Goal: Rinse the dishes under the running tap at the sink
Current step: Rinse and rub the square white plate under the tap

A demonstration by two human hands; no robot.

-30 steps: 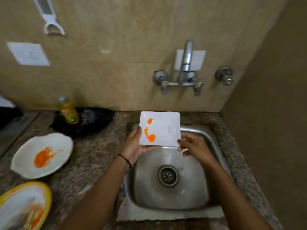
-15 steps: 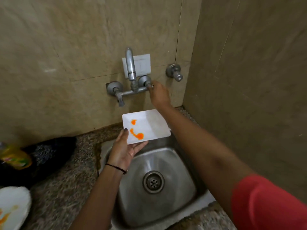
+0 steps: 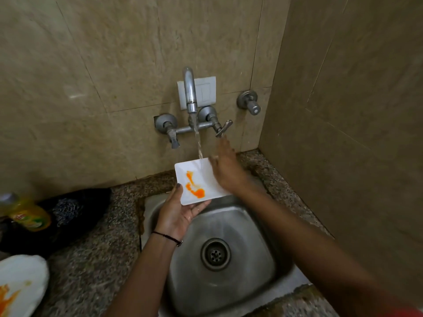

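left hand (image 3: 177, 212) grips plate (image 3: 207, 179) under running tap (image 3: 190, 92), right hand (image 3: 225, 167) spread above it.

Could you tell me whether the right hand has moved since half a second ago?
Yes. The right hand has left the right tap handle and dropped below it, over the white plate.

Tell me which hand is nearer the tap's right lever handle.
Right. The right hand is just below the lever handle, above the far edge of the plate; the left hand is lower down, holding the plate's near corner.
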